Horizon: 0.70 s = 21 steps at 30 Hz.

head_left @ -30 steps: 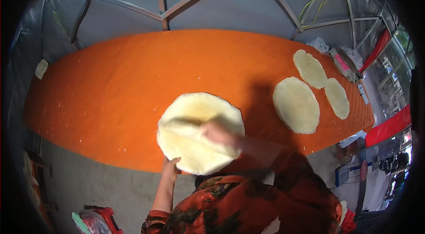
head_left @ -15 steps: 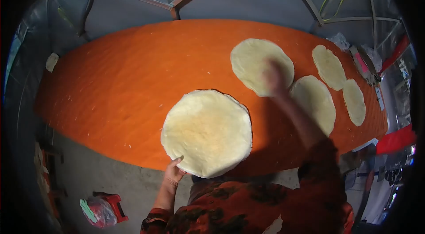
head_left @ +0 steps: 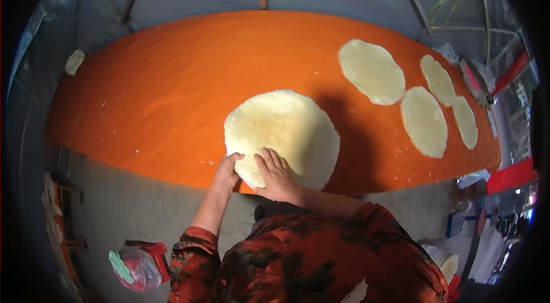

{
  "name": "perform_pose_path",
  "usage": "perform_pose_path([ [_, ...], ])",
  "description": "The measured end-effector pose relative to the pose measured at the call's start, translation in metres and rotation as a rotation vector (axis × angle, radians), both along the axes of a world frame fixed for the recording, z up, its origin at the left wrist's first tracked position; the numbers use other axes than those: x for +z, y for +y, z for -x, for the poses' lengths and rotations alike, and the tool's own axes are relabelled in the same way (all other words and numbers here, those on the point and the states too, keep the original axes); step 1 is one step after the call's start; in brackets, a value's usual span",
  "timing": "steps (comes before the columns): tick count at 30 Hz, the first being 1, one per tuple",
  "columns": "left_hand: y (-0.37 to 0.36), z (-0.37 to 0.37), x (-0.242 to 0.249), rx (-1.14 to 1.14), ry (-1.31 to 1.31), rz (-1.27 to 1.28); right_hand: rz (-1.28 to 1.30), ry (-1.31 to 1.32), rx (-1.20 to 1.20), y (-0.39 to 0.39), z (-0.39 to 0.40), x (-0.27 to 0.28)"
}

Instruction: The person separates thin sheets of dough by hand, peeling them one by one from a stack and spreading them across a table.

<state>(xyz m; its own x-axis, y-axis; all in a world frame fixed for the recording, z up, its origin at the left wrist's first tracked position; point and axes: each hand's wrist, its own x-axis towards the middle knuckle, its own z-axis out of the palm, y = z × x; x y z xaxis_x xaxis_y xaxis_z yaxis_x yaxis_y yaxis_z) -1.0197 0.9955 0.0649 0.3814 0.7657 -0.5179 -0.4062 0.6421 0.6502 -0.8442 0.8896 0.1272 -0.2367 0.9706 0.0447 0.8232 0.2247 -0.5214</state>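
Two-handed at the near edge

Our left hand (head_left: 228, 170) pinches a large pale-yellow round dough sheet (head_left: 283, 122), thumb on top, at the orange bench (head_left: 160, 97)'s near edge. Our right hand (head_left: 276, 178) lies on top, fingers loosely spread. Four pale oval sheets (head_left: 372, 73) toward right end.

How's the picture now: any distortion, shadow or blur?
Head view: wide-angle distortion bows the orange table, with black corners; head view: shadow dims the right side of the nearest dough round; head view: left hand and right hand show no strong blur.
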Motion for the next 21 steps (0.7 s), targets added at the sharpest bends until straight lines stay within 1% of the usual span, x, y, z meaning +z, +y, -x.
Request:
perform_pose_path([
  [1, 0.006, 0.023, 0.004, 0.032, -0.010, 0.053, 0.008, 0.006, -0.008, 0.007, 0.022, -0.002],
  [3, 0.008, 0.072, 0.012, 0.093, -0.028, 0.170, -0.073, 0.087, 0.048, 0.018, 0.060, -0.005],
  [4, 0.007, 0.095, 0.009, 0.051, 0.034, 0.227, -0.091, 0.127, 0.090, 0.028, 0.073, -0.019],
  [5, 0.003, 0.112, 0.008, 0.044, -0.052, 0.205, -0.107, 0.167, 0.130, 0.034, 0.087, -0.033],
  [6, -0.001, 0.125, 0.007, 0.036, -0.140, 0.182, -0.195, 0.170, 0.082, 0.034, 0.098, -0.042],
  [8, -0.008, 0.138, 0.001, 0.029, -0.291, 0.089, -0.175, 0.181, 0.111, 0.033, 0.107, -0.046],
  [9, -0.008, 0.141, -0.003, 0.044, -0.350, 0.103, -0.167, 0.183, 0.125, 0.034, 0.112, -0.043],
  [11, -0.010, 0.145, -0.010, 0.063, -0.464, 0.143, -0.156, 0.094, 0.069, 0.026, 0.128, -0.034],
  [12, -0.012, 0.143, 0.004, 0.031, -0.407, 0.087, -0.145, 0.036, 0.043, 0.023, 0.138, -0.030],
  [14, -0.017, 0.143, 0.015, 0.003, -0.449, 0.096, -0.103, -0.088, -0.007, 0.018, 0.151, -0.030],
  [17, -0.015, 0.142, 0.019, 0.012, -0.462, 0.013, -0.127, -0.007, -0.035, 0.028, 0.150, -0.048],
  [19, -0.016, 0.141, 0.015, 0.002, -0.514, -0.028, -0.160, 0.240, 0.053, 0.034, 0.135, -0.049],
  [20, -0.018, 0.141, 0.022, -0.019, -0.508, -0.031, -0.179, 0.359, 0.096, 0.038, 0.126, -0.049],
  [21, -0.019, 0.142, 0.022, -0.035, -0.510, -0.057, -0.112, 0.423, 0.044, 0.039, 0.120, -0.051],
])
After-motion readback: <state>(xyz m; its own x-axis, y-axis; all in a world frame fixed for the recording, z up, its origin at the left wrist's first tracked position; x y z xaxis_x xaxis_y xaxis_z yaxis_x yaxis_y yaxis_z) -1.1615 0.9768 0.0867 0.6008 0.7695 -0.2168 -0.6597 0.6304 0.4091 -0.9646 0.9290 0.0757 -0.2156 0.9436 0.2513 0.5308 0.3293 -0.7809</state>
